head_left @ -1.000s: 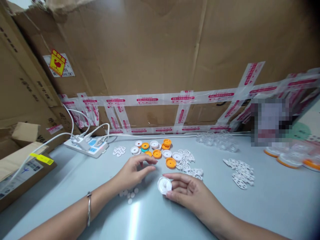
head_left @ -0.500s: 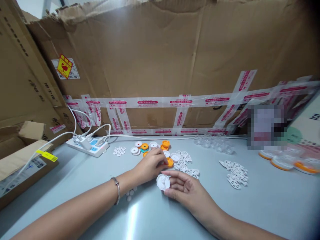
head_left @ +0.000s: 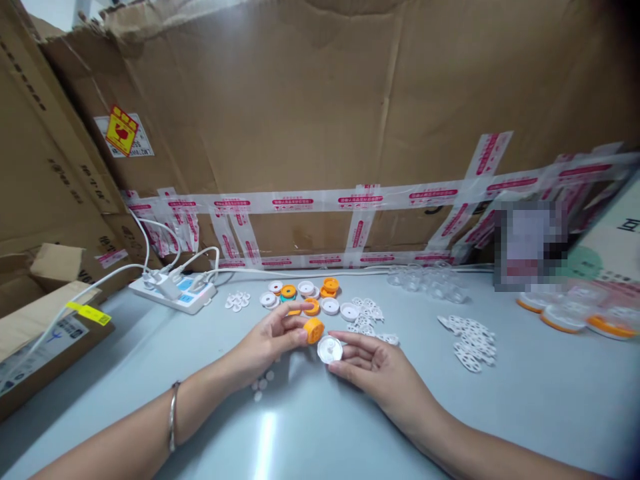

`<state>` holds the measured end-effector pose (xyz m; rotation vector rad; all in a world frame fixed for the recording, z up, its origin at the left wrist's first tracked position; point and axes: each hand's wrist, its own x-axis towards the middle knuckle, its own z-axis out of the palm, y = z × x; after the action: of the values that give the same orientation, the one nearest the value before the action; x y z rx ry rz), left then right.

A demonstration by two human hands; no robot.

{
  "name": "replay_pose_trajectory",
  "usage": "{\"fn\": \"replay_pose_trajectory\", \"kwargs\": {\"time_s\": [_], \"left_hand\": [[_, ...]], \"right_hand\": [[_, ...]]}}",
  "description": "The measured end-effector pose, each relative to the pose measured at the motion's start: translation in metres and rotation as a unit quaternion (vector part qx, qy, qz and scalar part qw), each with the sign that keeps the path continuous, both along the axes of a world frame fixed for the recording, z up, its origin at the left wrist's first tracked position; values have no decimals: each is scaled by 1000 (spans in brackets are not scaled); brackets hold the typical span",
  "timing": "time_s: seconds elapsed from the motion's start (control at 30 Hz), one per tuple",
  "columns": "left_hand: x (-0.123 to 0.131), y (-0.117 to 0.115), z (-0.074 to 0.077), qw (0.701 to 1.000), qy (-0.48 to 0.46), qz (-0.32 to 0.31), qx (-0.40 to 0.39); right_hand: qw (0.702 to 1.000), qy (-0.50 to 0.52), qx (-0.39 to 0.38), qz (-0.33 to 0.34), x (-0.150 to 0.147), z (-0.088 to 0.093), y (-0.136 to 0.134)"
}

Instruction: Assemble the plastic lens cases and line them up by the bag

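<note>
Left grip is pinched narrow on an orange disc, thumb and fingers at its left side; right grip is closed just as finely on a white disc, from its right. What matters, from where I stand, is how those 2 lie: the orange disc sits beyond the white and a little left of it, so close that I can't tell whether their rims touch. Neither has a long axis, being round. The white disc turns its hollow face up toward the person; the orange disc is tilted, a face angled the same way. Both seem lifted off the table. The left hand is nearer the loose discs behind it.

As for writing, the big box wears a yellow and red sticker with a broken-glass drawing, over a label where I make out what looks like "LM27". Its white tape repeats red panels of Chinese characters, too small for me to read surely. A blue pen mark on the carton at left might be a 4. I see no brand I could name.
</note>
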<state>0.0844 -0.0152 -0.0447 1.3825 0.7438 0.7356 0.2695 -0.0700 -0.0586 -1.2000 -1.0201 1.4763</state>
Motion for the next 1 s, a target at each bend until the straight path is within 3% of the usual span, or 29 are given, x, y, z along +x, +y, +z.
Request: {"fn": "replay_pose_trajectory", "kwargs": {"time_s": [0.17, 0.63, 1.0], "left_hand": [[5, -4, 4, 998, 31, -5, 46], [10, -8, -3, 997, 73, 13, -1], [13, -16, 0, 994, 96, 29, 36]], "right_hand": [[999, -20, 24, -12, 2, 0, 4], [983, -102, 146, 39, 5, -8, 2], [981, -97, 154, 59, 4, -8, -2]]}}
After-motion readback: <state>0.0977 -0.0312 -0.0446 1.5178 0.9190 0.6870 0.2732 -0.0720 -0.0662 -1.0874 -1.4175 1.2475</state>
